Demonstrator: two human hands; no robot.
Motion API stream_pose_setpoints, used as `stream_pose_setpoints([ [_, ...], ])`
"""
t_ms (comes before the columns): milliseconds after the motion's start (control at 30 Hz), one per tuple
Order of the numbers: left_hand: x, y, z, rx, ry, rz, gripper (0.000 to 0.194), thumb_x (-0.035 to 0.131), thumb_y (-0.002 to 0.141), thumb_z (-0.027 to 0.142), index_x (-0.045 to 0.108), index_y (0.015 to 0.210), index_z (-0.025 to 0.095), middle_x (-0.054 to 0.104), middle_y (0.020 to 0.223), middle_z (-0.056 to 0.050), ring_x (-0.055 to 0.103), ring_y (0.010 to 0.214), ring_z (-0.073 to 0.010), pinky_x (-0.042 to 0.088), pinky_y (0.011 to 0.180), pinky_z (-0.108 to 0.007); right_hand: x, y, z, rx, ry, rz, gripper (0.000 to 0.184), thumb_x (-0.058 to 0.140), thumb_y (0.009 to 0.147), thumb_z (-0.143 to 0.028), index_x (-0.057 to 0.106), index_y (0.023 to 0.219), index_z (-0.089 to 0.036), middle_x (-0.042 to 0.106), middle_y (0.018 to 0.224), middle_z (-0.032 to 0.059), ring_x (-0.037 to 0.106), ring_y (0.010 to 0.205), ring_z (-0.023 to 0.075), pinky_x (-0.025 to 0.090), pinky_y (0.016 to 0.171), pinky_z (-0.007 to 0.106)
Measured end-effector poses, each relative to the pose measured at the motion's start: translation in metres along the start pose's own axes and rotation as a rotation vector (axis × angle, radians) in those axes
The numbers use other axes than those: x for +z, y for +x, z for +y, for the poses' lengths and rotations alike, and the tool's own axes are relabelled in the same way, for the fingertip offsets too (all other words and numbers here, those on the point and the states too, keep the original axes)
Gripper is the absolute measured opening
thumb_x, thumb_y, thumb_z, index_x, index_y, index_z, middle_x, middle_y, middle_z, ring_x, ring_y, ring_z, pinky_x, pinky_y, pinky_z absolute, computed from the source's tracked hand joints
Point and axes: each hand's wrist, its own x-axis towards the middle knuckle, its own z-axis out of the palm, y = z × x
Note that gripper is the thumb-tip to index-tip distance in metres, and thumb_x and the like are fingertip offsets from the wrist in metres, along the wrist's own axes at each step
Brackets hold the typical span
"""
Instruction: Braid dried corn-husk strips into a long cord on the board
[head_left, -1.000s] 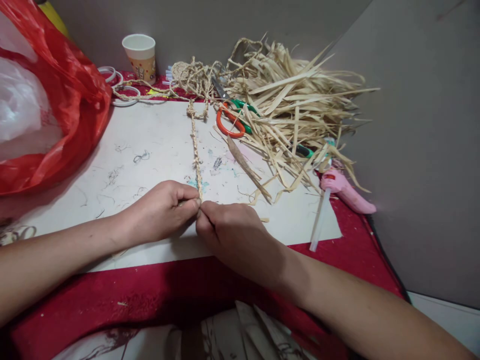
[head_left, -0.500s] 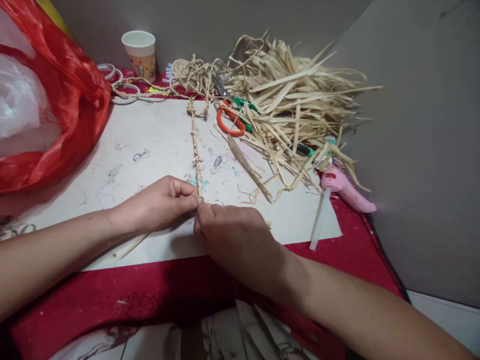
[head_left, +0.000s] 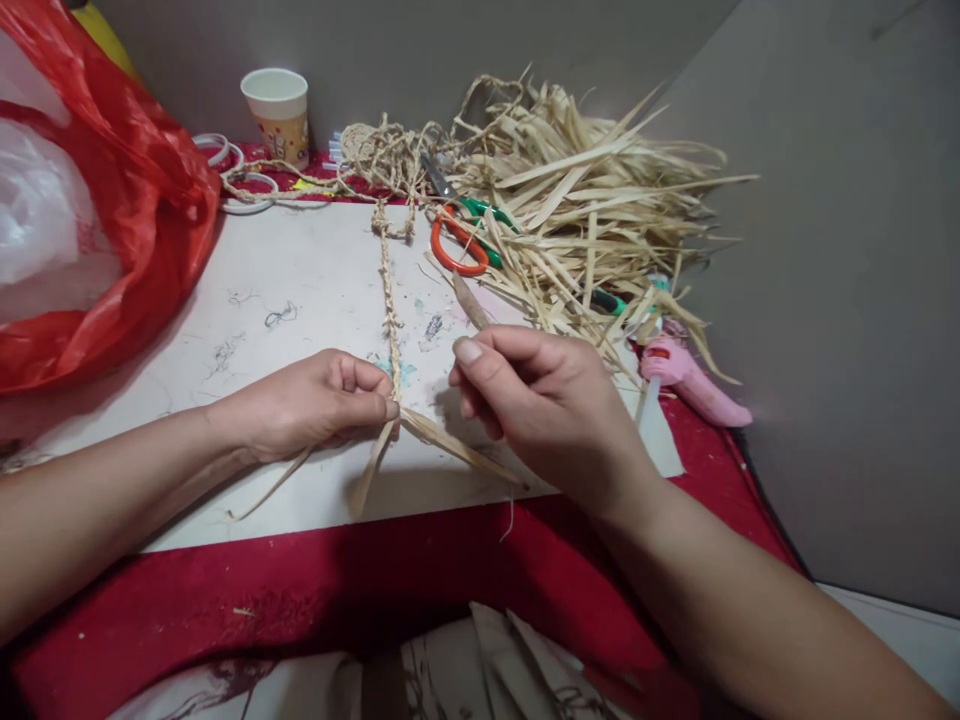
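Note:
A thin straw braid point(head_left: 389, 310) runs down the middle of the white board. My left hand point(head_left: 322, 405) pinches its lower end between thumb and forefinger. Below that pinch, loose straw strips fan out: one strip point(head_left: 373, 468) points down, another point(head_left: 461, 449) slants to the right, and a thin one point(head_left: 271, 484) comes out under the left hand. My right hand point(head_left: 540, 400) is raised right of the braid, apart from it, thumb and fingers drawn together. Whatever may be between those fingertips is too small to make out.
A heap of dry straw strips point(head_left: 600, 180) lies at the back right, with orange-and-green scissors point(head_left: 459, 243) at its edge. On the right is a pink glue gun point(head_left: 694, 385). A paper cup point(head_left: 277, 120), white rings point(head_left: 251, 195) and a red plastic bag point(head_left: 161, 200) stand left.
My right hand has left the braid's end and moved up and to the right. The loose strips below now show. My left hand keeps its pinch in nearly the same place.

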Motion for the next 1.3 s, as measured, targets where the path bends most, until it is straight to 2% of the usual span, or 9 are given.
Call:
stream_pose_setpoints([
  [133,-0.004,0.001,-0.002,0.006,-0.009,-0.02,0.018,0.059,0.079,0.026,0.058,0.065,0.014,0.033,0.044,0.007,0.021,0.04,-0.0032,0.011,0.04,-0.022,-0.003,0.006,0.003,0.095,0.149,-0.011,0.03,0.052,0.087,-0.031,0.055,0.061,-0.016,0.053,0.052,-0.0023,0.039,0.04,0.0051,0.03,0.039,0.019],
  [267,-0.006,0.0,-0.003,0.034,-0.022,-0.064,0.017,0.059,0.079,0.026,0.06,0.067,0.014,0.032,0.043,0.007,0.021,0.039,-0.0033,0.011,0.04,-0.023,-0.023,0.005,-0.014,0.095,0.308,0.069,0.021,0.055,0.085,-0.031,0.06,0.07,-0.018,0.054,0.055,-0.0028,0.038,0.038,0.0039,0.028,0.035,0.017],
  [533,-0.007,-0.001,-0.004,0.053,-0.019,-0.062,0.015,0.058,0.078,0.024,0.058,0.066,0.015,0.03,0.039,0.008,0.02,0.037,-0.0039,0.01,0.039,-0.025,-0.089,0.039,-0.057,-0.212,0.221,0.467,0.017,0.054,0.077,-0.009,0.058,0.062,-0.015,0.056,0.058,-0.0006,0.049,0.047,0.0031,0.025,0.04,0.019],
  [633,-0.008,-0.002,-0.005,0.064,-0.011,-0.066,0.016,0.057,0.079,0.024,0.058,0.066,0.015,0.031,0.039,0.008,0.02,0.037,-0.0041,0.01,0.039,-0.025,-0.103,0.066,-0.04,-0.176,0.067,0.483,0.011,0.059,0.074,-0.011,0.059,0.063,-0.014,0.052,0.046,-0.0031,0.044,0.039,0.0033,0.025,0.039,0.019],
  [733,-0.009,-0.001,-0.006,0.063,0.007,-0.065,0.016,0.056,0.079,0.025,0.06,0.068,0.014,0.032,0.039,0.008,0.02,0.037,-0.0044,0.01,0.04,-0.025,-0.112,0.096,-0.005,-0.028,-0.101,0.425,0.01,0.059,0.072,-0.013,0.058,0.062,-0.014,0.055,0.05,-0.0021,0.044,0.038,0.0051,0.031,0.039,0.02],
  [867,-0.01,0.001,-0.007,0.059,0.046,-0.058,0.019,0.058,0.078,0.03,0.062,0.071,0.013,0.033,0.041,0.008,0.019,0.039,-0.0047,0.009,0.04,-0.025,-0.121,0.136,0.043,0.0,-0.424,0.44,0.007,0.057,0.07,-0.012,0.06,0.065,-0.013,0.058,0.059,0.0006,0.049,0.05,0.0082,0.04,0.052,0.022],
  [1000,-0.007,0.001,-0.006,0.07,0.044,-0.046,0.021,0.061,0.076,0.033,0.063,0.069,0.012,0.041,0.047,0.007,0.022,0.042,-0.0042,0.013,0.042,-0.022,-0.13,0.168,0.057,0.099,-0.712,0.596,0.018,0.054,0.077,-0.028,0.066,0.076,-0.014,0.067,0.081,0.011,0.059,0.075,0.0187,0.044,0.071,0.03],
  [1133,-0.006,0.002,-0.006,0.071,0.037,-0.059,0.023,0.062,0.075,0.035,0.064,0.07,0.013,0.039,0.045,0.008,0.019,0.041,-0.0042,0.011,0.042,-0.022,-0.137,0.193,0.052,0.219,-0.706,0.677,0.035,0.052,0.077,-0.043,0.067,0.075,-0.011,0.067,0.089,0.0219,0.06,0.089,0.0306,0.043,0.078,0.04],
  [1300,-0.006,0.001,-0.007,0.09,0.019,-0.052,0.02,0.061,0.075,0.032,0.063,0.068,0.013,0.04,0.046,0.008,0.02,0.042,-0.0043,0.012,0.042,-0.021,-0.141,0.213,0.062,0.274,-0.558,0.674,0.011,0.063,0.064,-0.021,0.063,0.065,-0.011,0.066,0.076,0.017,0.061,0.076,0.026,0.043,0.071,0.036],
])
